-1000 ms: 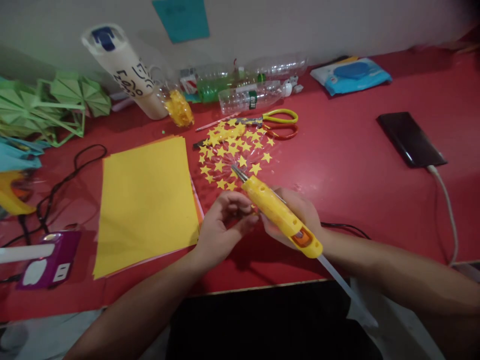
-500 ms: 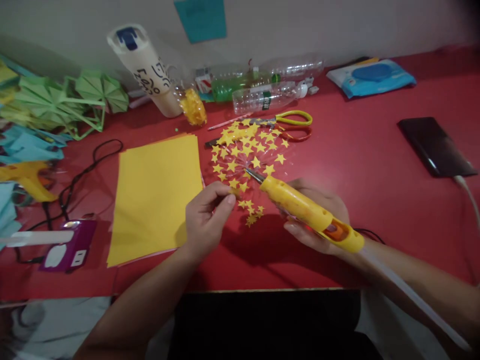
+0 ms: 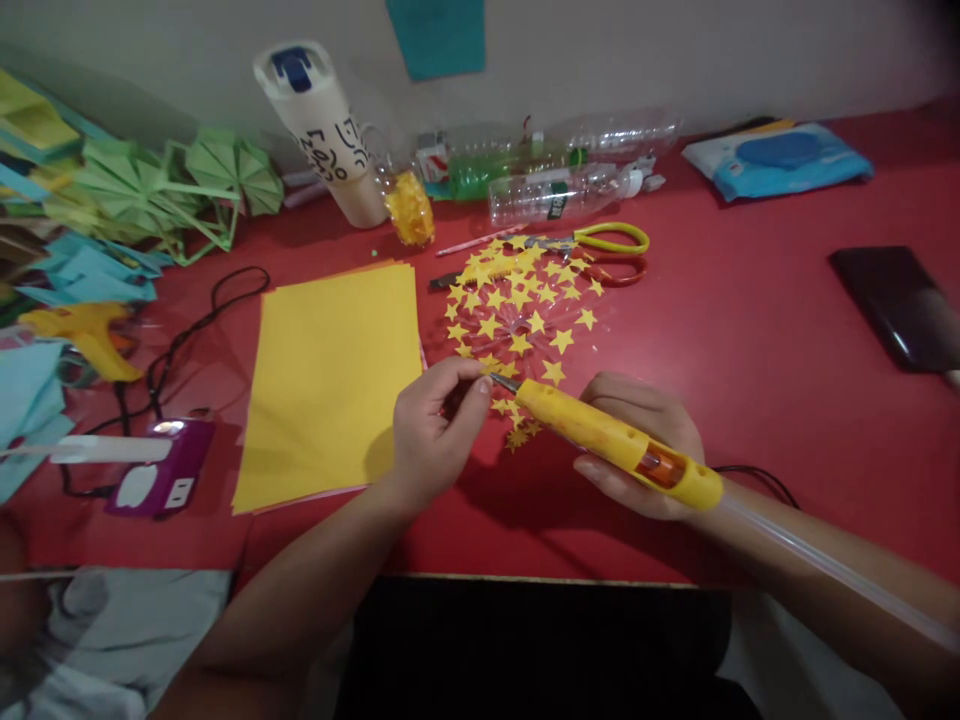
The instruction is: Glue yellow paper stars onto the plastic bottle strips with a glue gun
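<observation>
Evidently, paper stack (image 3: pixel 334 380): eight o'clock of the clear plastic (image 3: pixel 516 326), its top sheet looking uncut.
Left hand (image 3: pixel 435 425): seven o'clock, fingers pinched at the nozzle (image 3: pixel 505 383), apparently grasping a small piece they hide.
Clear plastic: central on the red surface (image 3: pixel 705 330), many yellow stars (image 3: pixel 562 341) already spread across; whether all are stuck cannot be told.
Small stars (image 3: pixel 517 437): bunched at six o'clock, seemingly unused yet.
Glue gun (image 3: pixel 581 420): aimed toward ten o'clock.
Right hand (image 3: pixel 649 408): between four and five o'clock, fingers wrapped around the gun.
</observation>
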`<state>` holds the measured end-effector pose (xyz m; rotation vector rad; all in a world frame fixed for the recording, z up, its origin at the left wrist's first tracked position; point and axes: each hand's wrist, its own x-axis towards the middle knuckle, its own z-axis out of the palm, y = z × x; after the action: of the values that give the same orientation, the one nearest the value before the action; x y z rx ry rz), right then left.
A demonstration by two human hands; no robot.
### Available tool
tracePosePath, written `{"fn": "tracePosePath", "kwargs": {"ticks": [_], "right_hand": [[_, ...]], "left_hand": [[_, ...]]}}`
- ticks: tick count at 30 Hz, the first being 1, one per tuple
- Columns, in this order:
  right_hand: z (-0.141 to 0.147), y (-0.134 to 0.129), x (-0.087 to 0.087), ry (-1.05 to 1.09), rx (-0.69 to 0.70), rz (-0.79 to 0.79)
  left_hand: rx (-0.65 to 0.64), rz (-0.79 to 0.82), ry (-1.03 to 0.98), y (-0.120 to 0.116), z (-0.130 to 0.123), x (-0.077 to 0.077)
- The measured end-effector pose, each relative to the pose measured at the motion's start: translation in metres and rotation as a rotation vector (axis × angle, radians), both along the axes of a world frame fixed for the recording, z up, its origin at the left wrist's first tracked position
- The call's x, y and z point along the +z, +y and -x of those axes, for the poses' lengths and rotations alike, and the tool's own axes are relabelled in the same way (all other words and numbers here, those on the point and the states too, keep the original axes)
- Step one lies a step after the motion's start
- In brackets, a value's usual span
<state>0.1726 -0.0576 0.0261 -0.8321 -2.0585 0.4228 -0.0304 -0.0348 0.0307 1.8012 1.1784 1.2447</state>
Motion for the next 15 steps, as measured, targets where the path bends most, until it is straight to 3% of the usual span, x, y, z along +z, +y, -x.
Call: {"fn": "tracePosePath", "kwargs": {"ticks": [15], "right_hand": [[-0.0023, 0.0009, -0.0026, -0.075, 0.009, -0.017]], "left_hand": [[0.004, -0.023, -0.012, -0.0004, 0.0000, -0.0011]]}}
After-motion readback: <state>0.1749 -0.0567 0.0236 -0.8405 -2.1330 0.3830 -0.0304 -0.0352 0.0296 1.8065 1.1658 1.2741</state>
